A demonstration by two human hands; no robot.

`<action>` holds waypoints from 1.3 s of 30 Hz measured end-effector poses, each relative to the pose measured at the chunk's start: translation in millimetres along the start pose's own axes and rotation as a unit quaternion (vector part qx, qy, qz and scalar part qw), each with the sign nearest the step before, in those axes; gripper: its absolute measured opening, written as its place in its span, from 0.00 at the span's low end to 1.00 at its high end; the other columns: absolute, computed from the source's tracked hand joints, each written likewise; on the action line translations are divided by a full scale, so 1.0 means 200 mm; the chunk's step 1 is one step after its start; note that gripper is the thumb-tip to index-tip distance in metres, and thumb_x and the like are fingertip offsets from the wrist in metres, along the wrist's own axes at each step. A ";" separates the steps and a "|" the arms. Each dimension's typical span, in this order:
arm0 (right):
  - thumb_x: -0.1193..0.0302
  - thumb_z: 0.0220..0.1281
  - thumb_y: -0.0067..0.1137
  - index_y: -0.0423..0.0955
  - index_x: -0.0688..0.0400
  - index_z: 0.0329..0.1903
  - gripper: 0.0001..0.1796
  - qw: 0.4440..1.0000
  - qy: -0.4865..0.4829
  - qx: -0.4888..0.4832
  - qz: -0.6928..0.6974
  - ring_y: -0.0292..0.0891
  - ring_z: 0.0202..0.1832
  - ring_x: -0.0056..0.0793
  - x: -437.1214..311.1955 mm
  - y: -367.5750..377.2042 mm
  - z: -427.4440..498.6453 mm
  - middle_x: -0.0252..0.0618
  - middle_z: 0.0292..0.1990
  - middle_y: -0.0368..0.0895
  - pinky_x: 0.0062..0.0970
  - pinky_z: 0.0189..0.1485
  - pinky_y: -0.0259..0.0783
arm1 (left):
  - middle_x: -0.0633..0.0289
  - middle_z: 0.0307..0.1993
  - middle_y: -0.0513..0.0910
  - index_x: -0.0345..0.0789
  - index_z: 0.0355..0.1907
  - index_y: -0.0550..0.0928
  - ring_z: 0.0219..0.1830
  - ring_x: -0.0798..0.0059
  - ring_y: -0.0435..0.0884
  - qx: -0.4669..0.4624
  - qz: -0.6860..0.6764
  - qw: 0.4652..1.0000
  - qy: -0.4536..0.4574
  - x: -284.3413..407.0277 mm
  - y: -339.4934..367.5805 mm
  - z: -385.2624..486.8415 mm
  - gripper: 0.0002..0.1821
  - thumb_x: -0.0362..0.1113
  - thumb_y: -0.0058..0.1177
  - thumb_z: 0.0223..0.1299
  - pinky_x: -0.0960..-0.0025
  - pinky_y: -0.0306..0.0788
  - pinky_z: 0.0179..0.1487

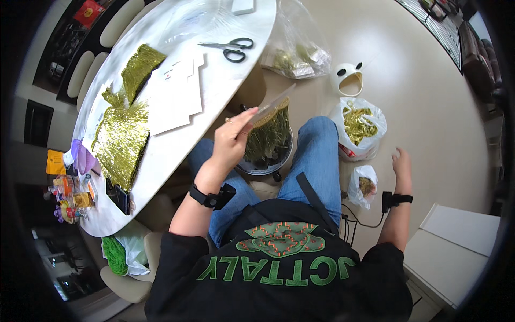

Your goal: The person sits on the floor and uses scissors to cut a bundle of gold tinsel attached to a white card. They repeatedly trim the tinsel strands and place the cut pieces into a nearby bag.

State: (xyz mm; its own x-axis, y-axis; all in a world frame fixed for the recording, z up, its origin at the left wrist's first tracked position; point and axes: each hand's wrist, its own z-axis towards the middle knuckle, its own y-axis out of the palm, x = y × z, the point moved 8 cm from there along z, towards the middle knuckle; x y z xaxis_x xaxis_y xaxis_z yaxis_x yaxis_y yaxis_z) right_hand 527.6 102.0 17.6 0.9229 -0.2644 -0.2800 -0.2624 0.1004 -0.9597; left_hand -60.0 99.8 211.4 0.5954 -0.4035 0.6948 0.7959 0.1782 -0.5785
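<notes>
My left hand (231, 139), with a ring on one finger, pinches a thin clear plastic sheet (277, 98) seen nearly edge-on. Below the sheet, a piece of gold-green tinsel fringe with a gold top band (268, 139) lies over a round stool (263, 169) between my knees; the sheet and my fingers hide part of it. Out to the right, my right hand (401, 163) hangs above the floor with fingers apart, nothing visible in it. Nearest to it are a white plastic bag of gold tinsel (360, 129) and a smaller bag of brownish scraps (365, 185).
On the marble-look table (169, 169) lie black-handled scissors (233, 49), white paper sheets (175, 96), metallic gold fringe (120, 141) and a phone (117, 197). A clear bag of packets (299, 60) and a white holder with black eyes (348, 78) are on the floor. A white box (452, 249) stands right.
</notes>
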 end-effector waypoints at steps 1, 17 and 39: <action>0.69 0.62 0.62 0.79 0.64 0.51 0.17 0.997 -0.043 0.012 0.062 0.79 0.52 0.50 -0.29 -0.10 0.10 0.54 0.46 0.84 0.37 0.55 0.73 | 0.54 0.50 0.85 0.35 0.56 0.81 0.51 0.61 0.84 0.006 0.004 1.000 0.015 -0.01 0.01 0.00 0.17 0.24 0.50 0.67 0.68 0.74 0.55; 0.62 0.62 0.62 0.82 0.63 0.41 0.16 0.905 -0.420 -0.044 0.047 0.79 0.48 0.51 -3.15 -0.29 0.19 0.52 0.47 0.78 0.41 0.49 0.77 | 0.49 0.56 0.81 0.34 0.55 0.80 0.58 0.53 0.79 0.006 -0.073 0.994 -0.075 -0.52 0.31 -0.34 0.18 0.20 0.49 0.64 0.63 0.72 0.61; 0.58 0.53 0.66 0.78 0.55 0.48 0.22 0.890 -0.365 0.086 0.261 0.80 0.47 0.43 -2.11 -0.59 0.15 0.40 0.44 0.82 0.41 0.48 0.75 | 0.55 0.38 0.85 0.28 0.49 0.83 0.40 0.74 0.82 0.087 -0.031 0.990 -0.102 -0.16 -0.10 -0.20 0.11 0.29 0.57 0.66 0.72 0.72 0.52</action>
State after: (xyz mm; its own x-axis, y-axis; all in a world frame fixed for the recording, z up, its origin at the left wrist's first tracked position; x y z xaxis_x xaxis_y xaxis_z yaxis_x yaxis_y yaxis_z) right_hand 178.2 230.9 249.9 0.6419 0.5479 -0.5365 -0.7197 0.1889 -0.6681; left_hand -100.3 73.0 184.0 0.5399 -0.2318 0.8092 0.8282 0.3181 -0.4614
